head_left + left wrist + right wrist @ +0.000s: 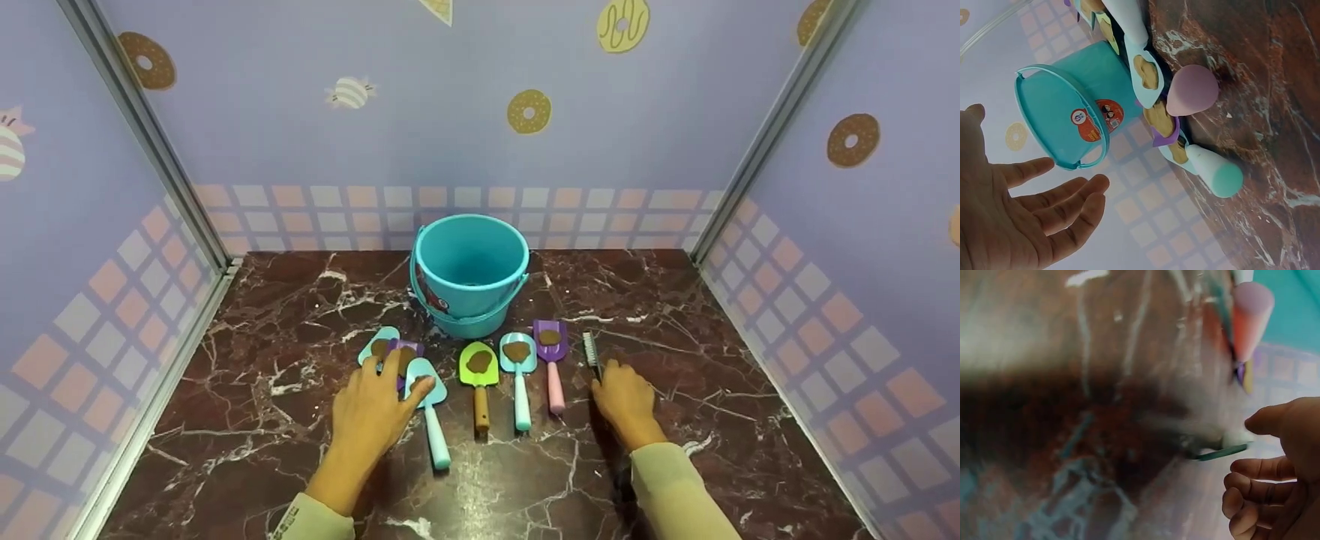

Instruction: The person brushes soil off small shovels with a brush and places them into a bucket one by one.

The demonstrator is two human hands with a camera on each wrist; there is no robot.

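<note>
Left grip (371, 405) near scoops (436, 433), bucket (465, 302) behind

On the table (240, 405), the bucket (476, 301) stands far, behind a row of 6 scoops (481, 406). My left hand (373, 409) is over the 3 leftmost; my right hand (626, 399) is by the brush (590, 349), right of the row.
</note>
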